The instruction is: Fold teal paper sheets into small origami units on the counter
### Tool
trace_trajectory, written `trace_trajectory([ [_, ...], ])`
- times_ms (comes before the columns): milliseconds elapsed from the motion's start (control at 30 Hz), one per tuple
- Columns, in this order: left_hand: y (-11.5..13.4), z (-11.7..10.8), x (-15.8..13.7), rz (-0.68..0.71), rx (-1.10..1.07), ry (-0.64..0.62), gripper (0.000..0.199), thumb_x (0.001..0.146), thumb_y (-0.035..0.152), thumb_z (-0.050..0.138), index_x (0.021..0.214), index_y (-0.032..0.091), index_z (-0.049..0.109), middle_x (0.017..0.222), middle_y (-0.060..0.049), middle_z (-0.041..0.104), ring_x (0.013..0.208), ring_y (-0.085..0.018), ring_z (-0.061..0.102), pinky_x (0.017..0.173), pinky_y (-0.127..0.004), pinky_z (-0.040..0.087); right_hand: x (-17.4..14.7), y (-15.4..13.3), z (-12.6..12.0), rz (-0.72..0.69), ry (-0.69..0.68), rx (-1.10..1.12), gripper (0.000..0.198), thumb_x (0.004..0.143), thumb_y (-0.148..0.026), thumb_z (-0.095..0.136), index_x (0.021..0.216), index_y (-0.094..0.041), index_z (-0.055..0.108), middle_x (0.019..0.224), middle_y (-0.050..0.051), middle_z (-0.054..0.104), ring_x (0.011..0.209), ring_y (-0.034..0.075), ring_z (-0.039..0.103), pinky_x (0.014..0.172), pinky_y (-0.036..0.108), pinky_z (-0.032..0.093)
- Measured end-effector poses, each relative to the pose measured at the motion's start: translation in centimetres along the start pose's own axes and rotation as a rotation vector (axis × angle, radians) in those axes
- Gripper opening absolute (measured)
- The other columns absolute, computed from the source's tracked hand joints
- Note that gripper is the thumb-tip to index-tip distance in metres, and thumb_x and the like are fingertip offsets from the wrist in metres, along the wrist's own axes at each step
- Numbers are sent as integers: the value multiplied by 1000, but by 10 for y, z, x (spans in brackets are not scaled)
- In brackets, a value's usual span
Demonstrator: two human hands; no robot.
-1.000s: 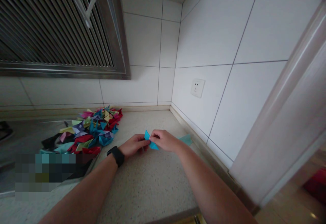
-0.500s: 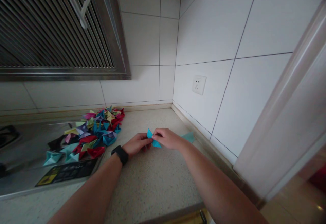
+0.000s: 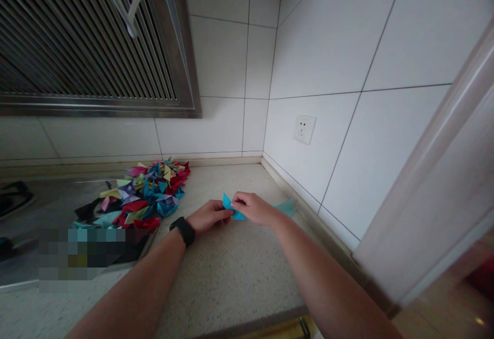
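Observation:
A small folded piece of bright blue origami paper (image 3: 227, 202) is pinched between both hands just above the speckled countertop (image 3: 231, 272). My left hand (image 3: 210, 215), with a black watch on its wrist, grips it from the left. From the right, my right hand (image 3: 249, 207) holds it between thumb and fingers, hiding part of the fold. Flat on the counter behind my right wrist lies pale teal paper (image 3: 286, 207), partly covered by the hand. To the left, many folded paper pieces (image 3: 154, 195) in red, blue, purple, yellow and black form a heap.
The heap spreads onto a metal stove top (image 3: 23, 256) at left, partly blurred by pixelation. A range hood (image 3: 96, 61) hangs above it. On the tiled right wall sits a power socket (image 3: 304, 129). A pale door frame (image 3: 420, 174) stands at right.
The blue paper has tilted a little, and less of its lower part shows below my fingers. Both hands keep their grip in nearly the same place. The view has shifted slightly.

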State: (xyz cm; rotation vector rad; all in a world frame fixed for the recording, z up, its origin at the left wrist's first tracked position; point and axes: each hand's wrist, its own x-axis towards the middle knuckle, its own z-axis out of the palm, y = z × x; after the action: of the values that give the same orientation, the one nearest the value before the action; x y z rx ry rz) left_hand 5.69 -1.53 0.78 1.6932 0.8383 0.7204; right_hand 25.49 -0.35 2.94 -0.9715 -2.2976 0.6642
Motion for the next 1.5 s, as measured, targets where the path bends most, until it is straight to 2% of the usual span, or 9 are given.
trace_trajectory([
  [333,-1,0,-1,6,33,22,39,80,48,59,81,9,59,70,-3,56,56,-9,46,53,-22,35,0,3,0,25,-25,-8,28,91,-41,46,84,-15,55,70,-1,51,65,10,44,60,21,31],
  [767,-5,-2,1,41,-37,31,38,77,48,63,79,11,59,69,-3,55,57,-9,46,53,-21,38,1,6,5,5,-18,68,30,94,-41,40,85,-16,53,72,0,51,69,10,46,61,21,31],
  [967,-2,0,-1,16,-28,23,37,78,47,62,81,10,60,70,-3,56,58,-9,47,53,-21,37,-1,3,3,9,-28,10,35,95,-43,37,85,-15,55,71,0,51,66,10,46,59,21,30],
  [1200,-2,1,-1,16,6,33,37,79,48,60,83,11,60,71,-3,56,58,-10,47,54,-22,37,-4,-1,-2,9,-38,-92,42,94,-49,38,76,-14,54,65,0,48,61,9,43,55,22,26],
  [1333,-2,1,0,21,-11,26,39,80,49,59,84,11,60,71,-3,56,59,-10,47,53,-22,37,-4,-1,-3,36,-34,-88,44,94,-51,37,74,-14,53,63,-1,47,59,9,42,54,22,24],
  [1500,1,2,0,-5,-2,75,38,79,49,60,85,11,59,70,-3,56,58,-10,47,54,-22,37,-3,0,-2,3,-35,-52,42,95,-48,36,78,-14,54,66,-1,48,62,9,42,56,22,26],
])
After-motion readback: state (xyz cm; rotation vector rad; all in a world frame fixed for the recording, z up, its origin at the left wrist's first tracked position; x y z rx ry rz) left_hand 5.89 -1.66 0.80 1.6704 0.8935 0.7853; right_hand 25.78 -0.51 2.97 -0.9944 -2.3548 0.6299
